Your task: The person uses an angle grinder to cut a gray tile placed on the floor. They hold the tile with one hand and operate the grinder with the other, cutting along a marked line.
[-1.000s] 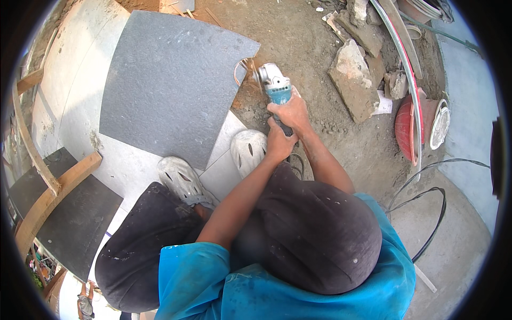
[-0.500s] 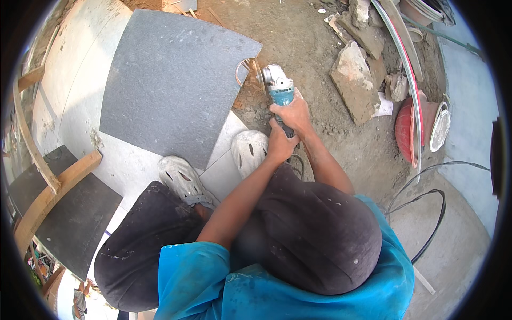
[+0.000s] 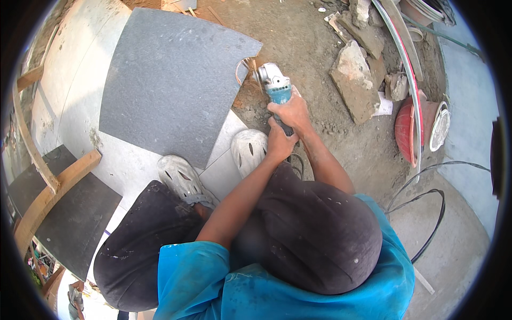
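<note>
The person's left hand (image 3: 281,144) clasps the angle grinder (image 3: 280,94) at its rear and the right hand (image 3: 292,111) wraps its body, likely for steadiness; farther out, beside it, the grey tile (image 3: 170,85) juts its notched edge past pale floor tiles (image 3: 133,158), presumably for clearance.

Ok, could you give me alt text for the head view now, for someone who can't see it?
A person's right grip and left grip hold a blue-and-silver angle grinder beside the notched edge of a large dark grey slab. Pale shoes flank the slab's near corner; broken masonry lies on the right.
</note>
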{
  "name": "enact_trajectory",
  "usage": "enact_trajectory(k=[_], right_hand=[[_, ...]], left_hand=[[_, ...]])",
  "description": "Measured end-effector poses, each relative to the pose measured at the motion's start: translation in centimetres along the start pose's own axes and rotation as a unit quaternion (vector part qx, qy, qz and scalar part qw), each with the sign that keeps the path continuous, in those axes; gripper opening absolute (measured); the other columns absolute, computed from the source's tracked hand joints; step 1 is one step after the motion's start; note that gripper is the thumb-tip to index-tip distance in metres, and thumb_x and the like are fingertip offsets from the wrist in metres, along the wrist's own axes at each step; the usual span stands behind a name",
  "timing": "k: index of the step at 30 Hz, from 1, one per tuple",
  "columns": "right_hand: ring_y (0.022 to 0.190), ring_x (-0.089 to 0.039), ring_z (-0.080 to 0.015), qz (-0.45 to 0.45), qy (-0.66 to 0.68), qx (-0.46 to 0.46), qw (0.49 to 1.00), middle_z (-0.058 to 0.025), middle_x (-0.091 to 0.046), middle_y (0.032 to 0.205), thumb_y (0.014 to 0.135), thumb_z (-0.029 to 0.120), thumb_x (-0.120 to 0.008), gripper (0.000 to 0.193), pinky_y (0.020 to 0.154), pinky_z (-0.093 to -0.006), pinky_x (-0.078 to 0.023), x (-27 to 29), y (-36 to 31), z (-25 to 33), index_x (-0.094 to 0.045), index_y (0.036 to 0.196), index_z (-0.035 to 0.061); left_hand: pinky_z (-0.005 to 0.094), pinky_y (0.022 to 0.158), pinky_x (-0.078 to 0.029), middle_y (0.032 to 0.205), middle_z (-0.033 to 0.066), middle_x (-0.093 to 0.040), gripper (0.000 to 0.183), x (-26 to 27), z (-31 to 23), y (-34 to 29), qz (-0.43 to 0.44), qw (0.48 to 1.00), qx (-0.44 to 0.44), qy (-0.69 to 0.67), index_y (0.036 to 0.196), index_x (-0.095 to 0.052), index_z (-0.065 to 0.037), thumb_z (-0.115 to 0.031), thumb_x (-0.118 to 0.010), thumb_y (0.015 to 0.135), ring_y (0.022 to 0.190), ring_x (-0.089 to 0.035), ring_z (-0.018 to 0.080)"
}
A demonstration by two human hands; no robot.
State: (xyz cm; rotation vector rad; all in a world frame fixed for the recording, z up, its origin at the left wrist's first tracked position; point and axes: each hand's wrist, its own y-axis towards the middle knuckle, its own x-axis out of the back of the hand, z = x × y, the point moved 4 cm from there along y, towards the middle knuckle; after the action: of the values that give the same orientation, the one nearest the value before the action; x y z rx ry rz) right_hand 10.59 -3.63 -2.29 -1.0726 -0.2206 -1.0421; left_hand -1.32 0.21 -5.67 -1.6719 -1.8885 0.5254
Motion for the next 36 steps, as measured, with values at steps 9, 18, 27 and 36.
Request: enact_trajectory(k=[9, 18, 27, 36], right_hand=[[0.097, -0.07, -0.0364, -0.031, -0.019, 0.009, 0.999, -0.0265, -0.07, 0.105, 0.061, 0.034, -0.079, 0.079, 0.085, -0.042, -0.055, -0.5, 0.5, -0.9, -0.055, 0.124, -0.0083], [0.101, -0.07, -0.0403, -0.022, 0.001, 0.011, 1.0, -0.0313, -0.069, 0.108, 0.059, 0.037, -0.078, 0.096, 0.086, -0.0418, -0.055, -0.5, 0.5, -1.0, -0.048, 0.134, -0.0144], [0.1, -0.07, -0.0394, -0.031, 0.012, 0.012, 0.999, -0.0305, -0.069, 0.106, 0.059, 0.035, -0.079, 0.091, 0.086, -0.0414, -0.055, -0.5, 0.6, -1.3, -0.05, 0.13, -0.0149], [0.094, -0.071, -0.0382, -0.042, 0.026, 0.016, 0.999, -0.0272, -0.071, 0.101, 0.06, 0.033, -0.078, 0.078, 0.083, -0.0422, -0.055, -0.2, 0.0, -0.9, -0.056, 0.121, -0.01]], left_hand=[[0.0499, 0.093, -0.048, 0.119, 0.0373, -0.057, 0.084, 0.3, -0.8, -0.2, -0.009, 1.0, 0.011, -0.02, 0.13, -0.026, 0.012, -0.024, -0.083, 0.08, 0.112, -0.059, 0.0505], [0.05, 0.093, -0.048, 0.12, 0.0371, -0.057, 0.087, 0.1, -0.5, -0.2, -0.01, 1.0, 0.004, -0.011, 0.131, -0.024, 0.013, -0.028, -0.082, 0.08, 0.113, -0.059, 0.0503], [0.0472, 0.095, -0.049, 0.123, 0.0418, -0.056, 0.107, 0.0, -0.2, 0.0, 0.012, 1.0, 0.013, 0.001, 0.139, -0.016, 0.022, -0.038, -0.082, 0.08, 0.117, -0.059, 0.0491], [0.0474, 0.094, -0.049, 0.122, 0.0415, -0.057, 0.106, 0.1, -0.4, -0.2, 0.019, 1.0, 0.017, 0.0, 0.139, -0.017, 0.022, -0.038, -0.082, 0.081, 0.115, -0.06, 0.0491]])
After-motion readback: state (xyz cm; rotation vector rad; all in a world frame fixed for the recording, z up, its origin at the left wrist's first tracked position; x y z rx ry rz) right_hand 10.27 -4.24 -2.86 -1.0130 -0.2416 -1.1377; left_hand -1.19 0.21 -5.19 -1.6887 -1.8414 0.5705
